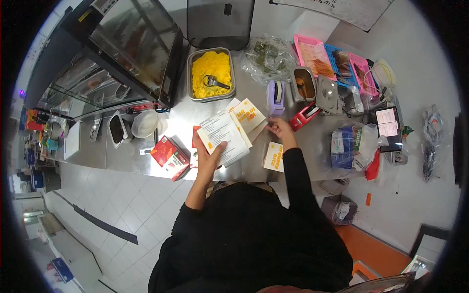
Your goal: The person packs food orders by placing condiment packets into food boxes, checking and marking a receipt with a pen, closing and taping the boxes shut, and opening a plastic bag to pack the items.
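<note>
My left hand (pixel 209 157) grips a white cardboard box (pixel 222 137) with printed text, thumb on its near face. Behind it are more white boxes with orange lettering (pixel 248 115). My right hand (pixel 282 131) is just below a purple tape dispenser (pixel 276 97), fingers drawn together near the boxes' right corner. Whatever those fingers pinch is too small to make out. A red tape dispenser (pixel 305 117) lies right of that hand. Below it on the counter is another white box with orange lettering (pixel 273 157). Red boxes (pixel 171 157) lie left of my left hand.
A metal pan of yellow food (pixel 211 73) with a black-handled scoop stands behind the boxes. To its right are a clear plastic bag (pixel 268 58), a metal container (pixel 304 83) and a pink tray (pixel 315 56). A glass display case (pixel 139 44) occupies the left back.
</note>
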### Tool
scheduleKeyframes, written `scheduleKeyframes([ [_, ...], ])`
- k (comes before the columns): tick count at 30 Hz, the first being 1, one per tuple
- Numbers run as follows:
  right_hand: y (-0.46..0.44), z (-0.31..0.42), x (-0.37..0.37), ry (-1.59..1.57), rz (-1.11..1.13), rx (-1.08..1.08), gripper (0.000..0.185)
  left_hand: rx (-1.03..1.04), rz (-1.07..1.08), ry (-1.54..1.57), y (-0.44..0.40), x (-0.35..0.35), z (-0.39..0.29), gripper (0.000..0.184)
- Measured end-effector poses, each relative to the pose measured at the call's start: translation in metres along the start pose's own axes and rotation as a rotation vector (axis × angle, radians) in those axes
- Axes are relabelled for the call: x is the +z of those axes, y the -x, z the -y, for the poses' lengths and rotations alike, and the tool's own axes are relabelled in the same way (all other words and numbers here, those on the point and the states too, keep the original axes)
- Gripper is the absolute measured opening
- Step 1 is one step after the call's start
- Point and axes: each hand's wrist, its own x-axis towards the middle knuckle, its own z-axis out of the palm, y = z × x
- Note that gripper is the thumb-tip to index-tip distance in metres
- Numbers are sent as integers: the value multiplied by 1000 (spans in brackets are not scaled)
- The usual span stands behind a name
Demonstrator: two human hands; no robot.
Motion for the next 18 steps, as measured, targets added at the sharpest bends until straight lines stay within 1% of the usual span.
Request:
scheduleKeyframes([
  [1,27,7,24,65,-123,24,18,3,6,-11,1,0,-1,74],
  [2,54,22,36,196,-69,-84,19,18,8,-18,-2,1,-3,74],
  [3,78,37,47,330,-9,-198,20,80,20,-41,-2,3,-9,75],
  [4,104,50,56,461,46,-297,21,78,38,-43,-2,4,-13,76],
  [5,131,67,66,402,320,-243,26,67,59,-47,-1,4,-17,78],
  [6,163,81,84,538,451,-256,25,53,84,-50,-1,4,-17,79],
  [8,210,96,127,809,705,-296,25,173,114,-224,-5,6,-7,79],
  [10,216,90,146,1132,645,-431,30,266,125,-402,-3,13,-3,78],
  [11,217,90,150,1293,609,-502,34,277,116,-435,-1,16,-5,76],
  [14,221,98,144,1626,523,-626,41,16,132,-30,5,17,2,76],
  [17,218,91,123,1339,469,-334,39,-162,140,164,11,20,-16,75],
  [18,216,90,117,1250,546,-310,37,-147,143,151,10,19,-12,76],
])
